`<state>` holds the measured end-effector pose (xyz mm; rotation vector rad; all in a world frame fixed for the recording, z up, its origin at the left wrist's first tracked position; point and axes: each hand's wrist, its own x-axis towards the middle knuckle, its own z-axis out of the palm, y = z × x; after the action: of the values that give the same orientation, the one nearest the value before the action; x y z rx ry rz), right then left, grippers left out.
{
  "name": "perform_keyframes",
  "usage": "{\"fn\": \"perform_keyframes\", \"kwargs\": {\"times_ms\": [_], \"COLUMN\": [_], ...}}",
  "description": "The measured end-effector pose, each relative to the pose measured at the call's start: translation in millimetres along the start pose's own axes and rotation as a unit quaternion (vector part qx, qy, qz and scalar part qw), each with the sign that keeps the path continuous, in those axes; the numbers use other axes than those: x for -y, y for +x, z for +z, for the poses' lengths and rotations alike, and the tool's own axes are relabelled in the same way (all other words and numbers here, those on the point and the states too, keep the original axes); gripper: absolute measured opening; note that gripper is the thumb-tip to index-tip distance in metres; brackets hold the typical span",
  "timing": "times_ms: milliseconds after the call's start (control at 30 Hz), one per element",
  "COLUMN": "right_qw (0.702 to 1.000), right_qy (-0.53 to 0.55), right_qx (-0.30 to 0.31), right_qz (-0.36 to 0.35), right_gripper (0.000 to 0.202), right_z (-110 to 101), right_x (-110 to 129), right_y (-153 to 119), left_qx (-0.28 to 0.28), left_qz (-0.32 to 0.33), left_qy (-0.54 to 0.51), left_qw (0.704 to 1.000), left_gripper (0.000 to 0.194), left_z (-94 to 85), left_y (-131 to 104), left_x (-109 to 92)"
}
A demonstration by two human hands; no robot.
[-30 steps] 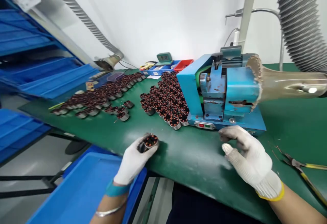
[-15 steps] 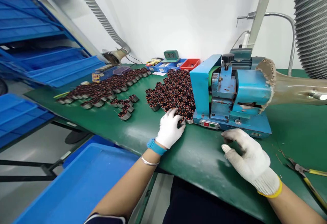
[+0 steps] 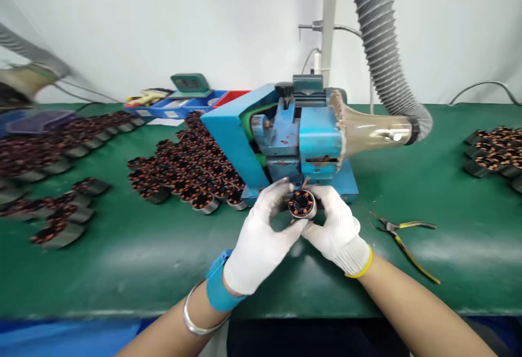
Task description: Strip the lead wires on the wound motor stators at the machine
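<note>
A round motor stator (image 3: 302, 204) with black and copper windings and a metal rim is held between both gloved hands, just in front of the blue belt machine (image 3: 320, 137). Thin wires stick up from its far side. My left hand (image 3: 265, 232) touches it from the left, thumb at its near edge. Around its right side curl the fingers of my right hand (image 3: 336, 226). Many similar stators (image 3: 191, 164) stand packed together left of the machine. Pliers (image 3: 393, 227) with yellow handles lie open to the right of my right hand.
More stators (image 3: 67, 213) stand at the far left, and another group (image 3: 495, 153) at the right edge. Behind are blue bins (image 3: 175, 108) and a green clock (image 3: 190, 82). A clear duct (image 3: 375, 134) joins the machine to a grey hose (image 3: 383, 47).
The view has turned right. My left hand has lifted a stator from the near edge of the packed group, and my right hand has come in and closed on it too.
</note>
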<state>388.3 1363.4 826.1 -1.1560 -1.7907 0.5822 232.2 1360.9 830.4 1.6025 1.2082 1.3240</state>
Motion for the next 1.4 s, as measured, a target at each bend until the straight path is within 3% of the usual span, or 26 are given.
{"fn": "perform_keyframes", "kwargs": {"times_ms": [67,133,267,433,700,833,933,1033,1133,1233,1300,1400], "right_qw": [0.999,0.998,0.991,0.980,0.980,0.989,0.998,0.995,0.992,0.994,0.989,0.974], "right_qy": [0.012,0.024,0.085,0.148,0.148,0.088,0.000,-0.061,-0.085,-0.098,-0.097,0.007], "right_qx": [-0.047,-0.059,-0.088,-0.104,-0.111,-0.105,-0.070,-0.027,0.014,0.048,0.074,0.103], "right_qz": [-0.009,0.003,0.047,0.086,0.076,0.062,0.002,-0.068,-0.090,-0.024,0.085,0.202], "right_gripper": [0.048,0.049,0.054,0.049,0.049,0.051,0.048,0.069,0.100,0.103,0.089,0.066], "right_z": [-6.5,-11.6,-13.4,-11.3,-6.8,-8.8,-18.7,-32.7,-47.1,-57.5,-58.4,-46.9], "right_x": [-6.6,-12.0,-16.7,-12.4,-19.9,-16.8,-9.1,-3.4,-1.4,2.6,7.8,14.9], "right_y": [6.9,13.5,23.0,26.7,23.5,19.1,16.6,18.1,21.8,24.4,24.5,20.9], "left_qx": [-0.003,0.021,0.033,0.010,0.009,0.000,-0.018,-0.029,-0.033,-0.049,-0.071,-0.090], "left_qz": [-0.079,-0.105,-0.085,-0.067,-0.057,-0.057,-0.040,-0.008,0.022,0.048,0.058,0.020], "left_qy": [-0.083,-0.118,-0.124,-0.089,-0.082,-0.098,-0.107,-0.096,-0.069,-0.005,0.047,0.062], "left_qw": [0.993,0.987,0.988,0.994,0.995,0.994,0.993,0.995,0.997,0.998,0.995,0.994], "left_gripper": [0.064,0.061,0.051,0.044,0.042,0.041,0.043,0.046,0.047,0.051,0.051,0.053], "left_z": [15.3,25.0,33.8,37.8,40.6,41.5,39.0,33.5,28.0,24.8,25.1,29.3], "left_y": [12.5,23.7,40.3,48.6,49.1,40.7,31.2,26.7,28.2,31.2,32.4,31.8], "left_x": [-3.3,-7.7,-18.3,-25.6,-27.6,-23.8,-14.9,-6.1,-1.2,0.6,0.7,0.0]}}
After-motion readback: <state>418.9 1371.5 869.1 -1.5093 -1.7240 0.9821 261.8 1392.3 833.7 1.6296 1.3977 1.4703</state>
